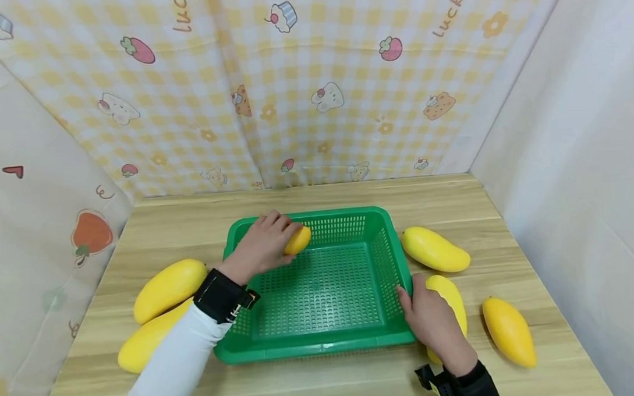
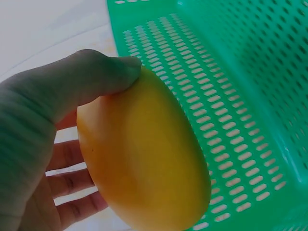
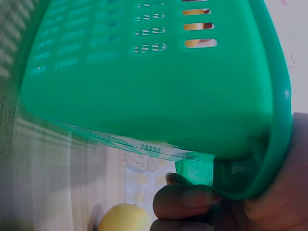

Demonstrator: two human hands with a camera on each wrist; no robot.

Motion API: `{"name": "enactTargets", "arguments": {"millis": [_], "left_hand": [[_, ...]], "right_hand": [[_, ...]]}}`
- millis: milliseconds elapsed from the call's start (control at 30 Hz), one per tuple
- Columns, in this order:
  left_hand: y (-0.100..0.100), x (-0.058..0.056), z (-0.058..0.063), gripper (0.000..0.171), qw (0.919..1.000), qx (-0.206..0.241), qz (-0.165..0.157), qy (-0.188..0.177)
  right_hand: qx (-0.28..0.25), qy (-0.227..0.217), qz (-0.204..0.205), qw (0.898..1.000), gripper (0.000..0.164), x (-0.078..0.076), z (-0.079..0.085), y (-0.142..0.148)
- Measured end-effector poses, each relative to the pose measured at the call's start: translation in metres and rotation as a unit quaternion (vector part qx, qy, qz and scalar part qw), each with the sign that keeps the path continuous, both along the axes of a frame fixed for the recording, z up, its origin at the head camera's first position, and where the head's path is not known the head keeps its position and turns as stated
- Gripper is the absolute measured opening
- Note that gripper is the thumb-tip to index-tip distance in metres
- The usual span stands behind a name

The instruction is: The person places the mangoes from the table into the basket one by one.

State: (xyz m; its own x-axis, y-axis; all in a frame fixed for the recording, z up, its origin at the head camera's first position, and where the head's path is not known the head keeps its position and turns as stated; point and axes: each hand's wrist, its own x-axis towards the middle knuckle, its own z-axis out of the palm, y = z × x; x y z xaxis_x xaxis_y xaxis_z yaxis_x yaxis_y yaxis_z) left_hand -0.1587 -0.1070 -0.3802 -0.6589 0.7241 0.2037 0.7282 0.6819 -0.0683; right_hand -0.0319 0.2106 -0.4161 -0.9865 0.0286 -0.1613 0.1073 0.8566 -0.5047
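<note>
A green plastic basket (image 1: pixel 322 341) with slotted walls stands mid-table. Over its back left part, my left hand (image 1: pixel 266 242) holds an orange-yellow mango (image 1: pixel 298 240); in the left wrist view the thumb lies across the top of the mango (image 2: pixel 149 154) and the fingers pass behind it. My right hand (image 1: pixel 432 313) grips the basket's right rim near the front corner. The right wrist view has the fingers (image 3: pixel 183 202) curled under the rim of the basket (image 3: pixel 159 101). A yellow mango (image 1: pixel 448 298) lies beside the right hand, partly covered by it.
Two yellow mangoes, one behind (image 1: pixel 169 289) and one in front (image 1: pixel 151 342), lie left of the basket. To its right are a yellow mango (image 1: pixel 435 250) and an orange-yellow mango (image 1: pixel 508 331). Patterned cloth (image 1: pixel 304 134) hangs behind the wooden table (image 1: pixel 181 210).
</note>
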Motion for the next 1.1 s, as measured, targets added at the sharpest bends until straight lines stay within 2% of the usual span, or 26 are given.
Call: {"name": "enactTargets", "arguments": {"millis": [133, 333, 500, 767, 1100], "left_hand": [[0.000, -0.005, -0.009, 0.065, 0.9997, -0.022, -0.009, 0.002], [0.005, -0.009, -0.019, 0.065, 0.9988, -0.045, -0.015, -0.014], [0.006, -0.012, -0.030, 0.065, 0.9973, -0.073, -0.014, -0.004], [0.003, -0.015, -0.043, 0.065, 0.9970, -0.072, -0.019, -0.021], [0.003, -0.018, -0.054, 0.067, 0.9889, -0.145, -0.030, -0.004]], "right_hand": [[0.002, 0.006, 0.001, 1.000, 0.029, 0.000, -0.001, 0.000], [0.000, 0.008, 0.003, 1.000, 0.029, -0.001, 0.000, 0.000], [0.001, 0.005, 0.002, 1.000, 0.030, 0.000, 0.000, 0.000], [-0.002, 0.009, 0.004, 1.000, 0.029, -0.001, -0.001, 0.000], [-0.005, 0.003, 0.000, 1.000, 0.031, -0.001, -0.002, 0.000]]}}
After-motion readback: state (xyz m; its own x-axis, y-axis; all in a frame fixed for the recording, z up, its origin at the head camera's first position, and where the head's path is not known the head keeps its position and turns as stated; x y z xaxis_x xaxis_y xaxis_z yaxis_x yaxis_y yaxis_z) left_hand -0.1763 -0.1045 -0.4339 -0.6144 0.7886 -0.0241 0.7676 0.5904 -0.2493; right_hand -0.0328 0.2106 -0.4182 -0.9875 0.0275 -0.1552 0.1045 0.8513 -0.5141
